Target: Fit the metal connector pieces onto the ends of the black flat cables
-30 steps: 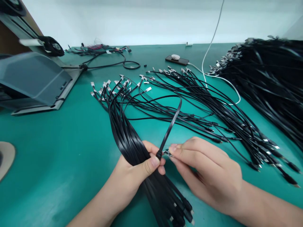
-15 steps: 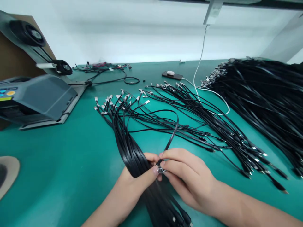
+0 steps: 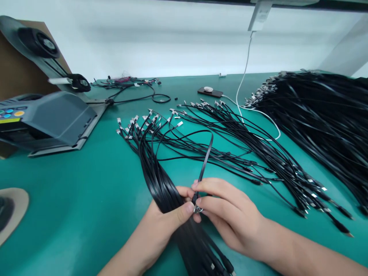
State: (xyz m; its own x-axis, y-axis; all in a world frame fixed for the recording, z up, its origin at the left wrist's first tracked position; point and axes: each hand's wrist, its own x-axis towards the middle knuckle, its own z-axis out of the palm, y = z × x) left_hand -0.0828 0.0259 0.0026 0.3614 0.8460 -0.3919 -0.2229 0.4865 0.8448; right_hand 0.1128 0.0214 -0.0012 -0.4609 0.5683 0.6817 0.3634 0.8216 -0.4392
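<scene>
My left hand is wrapped around a thick bundle of flat black cables. Its thumb tip presses near the end of a single black cable, which arches up and back over the others. Fingers of my right hand pinch that same cable just above its end. A small shiny metal piece shows at the cable's end between both hands; its exact kind is unclear. Below my left hand the bundle's lower ends, with small plugs, hang toward the bottom edge.
Loose black cables with metal plugs spread across the green table. A larger cable pile lies at right. On the left stands a grey machine with coloured buttons. Farther back, a dark phone lies beside a white cord.
The single cable's arch has shifted slightly left and its stem stands a bit straighter. The metal piece at its end shows more clearly. Both hands keep their grip; the view has shifted a little.
</scene>
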